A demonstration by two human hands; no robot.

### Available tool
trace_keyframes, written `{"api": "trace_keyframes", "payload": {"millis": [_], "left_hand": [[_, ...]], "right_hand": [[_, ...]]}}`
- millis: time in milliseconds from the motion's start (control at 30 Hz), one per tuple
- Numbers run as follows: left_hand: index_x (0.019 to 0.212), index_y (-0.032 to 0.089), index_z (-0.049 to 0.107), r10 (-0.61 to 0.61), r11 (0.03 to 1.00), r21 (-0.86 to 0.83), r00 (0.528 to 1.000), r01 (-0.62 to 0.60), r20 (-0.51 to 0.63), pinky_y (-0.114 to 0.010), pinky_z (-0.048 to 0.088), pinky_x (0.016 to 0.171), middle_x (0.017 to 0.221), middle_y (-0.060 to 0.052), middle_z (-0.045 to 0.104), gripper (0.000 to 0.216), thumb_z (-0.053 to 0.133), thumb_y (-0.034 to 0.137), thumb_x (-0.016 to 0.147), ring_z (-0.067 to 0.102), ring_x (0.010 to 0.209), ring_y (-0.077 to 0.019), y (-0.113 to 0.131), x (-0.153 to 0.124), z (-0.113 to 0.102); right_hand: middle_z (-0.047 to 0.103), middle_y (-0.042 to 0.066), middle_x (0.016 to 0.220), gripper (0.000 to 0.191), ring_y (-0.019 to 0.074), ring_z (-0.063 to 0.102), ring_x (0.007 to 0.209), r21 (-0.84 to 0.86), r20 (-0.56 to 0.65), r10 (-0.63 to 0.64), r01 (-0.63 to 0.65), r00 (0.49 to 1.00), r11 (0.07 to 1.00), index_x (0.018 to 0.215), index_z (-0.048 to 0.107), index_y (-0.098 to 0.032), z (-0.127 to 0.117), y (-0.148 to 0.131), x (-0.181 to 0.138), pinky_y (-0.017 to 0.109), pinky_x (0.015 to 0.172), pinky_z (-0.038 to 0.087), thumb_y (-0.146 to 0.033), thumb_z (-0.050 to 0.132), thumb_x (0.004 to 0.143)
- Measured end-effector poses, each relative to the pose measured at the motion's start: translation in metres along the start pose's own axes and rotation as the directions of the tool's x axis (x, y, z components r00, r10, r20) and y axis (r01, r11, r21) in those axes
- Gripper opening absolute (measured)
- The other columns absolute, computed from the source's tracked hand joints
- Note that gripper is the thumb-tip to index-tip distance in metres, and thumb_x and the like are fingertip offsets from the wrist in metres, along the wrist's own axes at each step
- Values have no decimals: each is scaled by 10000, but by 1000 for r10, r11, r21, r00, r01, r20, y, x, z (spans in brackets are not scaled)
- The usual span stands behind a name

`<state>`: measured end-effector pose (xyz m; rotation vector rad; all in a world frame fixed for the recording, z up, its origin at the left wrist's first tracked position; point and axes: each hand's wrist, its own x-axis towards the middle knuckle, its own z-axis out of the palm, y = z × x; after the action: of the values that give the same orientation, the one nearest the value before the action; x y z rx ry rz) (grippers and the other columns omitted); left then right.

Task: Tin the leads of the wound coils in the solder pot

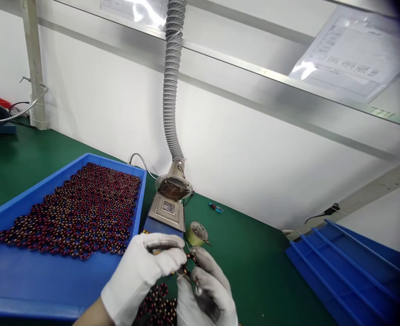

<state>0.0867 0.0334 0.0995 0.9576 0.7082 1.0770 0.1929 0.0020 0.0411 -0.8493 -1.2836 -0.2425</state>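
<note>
In front of me, a small black ring with copper-coloured bands (191, 258) is held up between my two white-gloved hands. My left hand (145, 269) pinches at the ring's left edge, thumb and forefinger closed. Around its right side curl the fingers of my right hand (211, 287), whose glove tips are smudged dark. The fingers partly cover the ring. Below my hands lies a loose pile of similar rings (157, 305), partly hidden by the gloves.
To the left, a blue tray (50, 276) holds rows of many such rings (94, 208). A metal device (168, 210) stands under a grey flexible duct (173, 86). Near it are a round yellowish container (197, 233) and small cutters (216, 208). Blue ribbed panels (349, 267) lie right.
</note>
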Motion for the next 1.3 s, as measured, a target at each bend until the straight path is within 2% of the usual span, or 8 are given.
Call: {"api": "trace_keyframes", "payload": {"millis": [133,233,400,533,733,1067,1167,1300], "left_hand": [[548,163,659,96,982,-141,977,-124,-191,-219,471,578,598,-9,659,54,699,150,514,575,572,-121,-9,-2,0],[672,191,690,164,950,-222,957,-219,-239,-219,482,605,677,-6,684,140,699,146,540,593,604,-123,-8,-3,-7],[839,187,677,66,993,-98,997,-62,36,-179,459,623,794,-5,687,225,694,155,617,588,684,-108,6,-9,-5],[869,175,657,53,995,-95,994,-43,99,-179,452,655,773,4,680,212,684,165,659,577,703,-98,6,-11,-2],[855,135,662,-28,998,-51,999,29,25,-175,449,600,716,-1,680,246,705,147,613,579,637,-93,7,-9,-6],[926,203,687,195,980,8,953,-198,-234,-159,504,749,874,-24,724,244,691,296,701,659,827,-140,13,-11,-22],[913,222,701,192,950,287,950,-118,-245,-180,516,731,850,-29,720,262,694,334,676,662,809,-170,10,-18,-40],[830,314,731,320,671,726,942,-149,-103,-221,517,729,862,-16,723,211,721,322,619,660,801,-213,-21,-37,-74]], "right_hand": [[612,30,1035,304,177,600,950,22,-9,-28,28,1000,999,845,578,-207,2,-5,-1,256,683,573,40,615,672],[614,26,1038,312,183,603,946,31,12,-51,50,999,998,832,583,-205,3,-6,0,263,666,581,54,617,659],[611,35,1082,272,193,591,988,36,29,-34,33,999,999,873,593,-201,-2,-8,-1,306,747,563,2,642,697],[608,23,1091,179,177,576,1027,49,63,-44,41,997,998,871,598,-199,-2,-9,-1,290,838,517,-70,634,752],[613,34,1072,121,179,583,1021,39,59,-57,55,997,998,863,598,-194,-1,-3,-4,269,809,531,-131,638,769],[639,54,965,244,191,636,893,69,24,142,-144,990,987,794,578,-203,1,-9,4,272,664,566,-20,673,665],[684,68,902,222,212,664,838,177,168,395,-422,903,889,848,592,-207,-5,12,15,298,640,564,-112,689,673],[714,69,805,252,188,660,700,71,422,681,-771,598,633,831,657,-178,-8,59,48,290,632,541,-239,752,606]]}}
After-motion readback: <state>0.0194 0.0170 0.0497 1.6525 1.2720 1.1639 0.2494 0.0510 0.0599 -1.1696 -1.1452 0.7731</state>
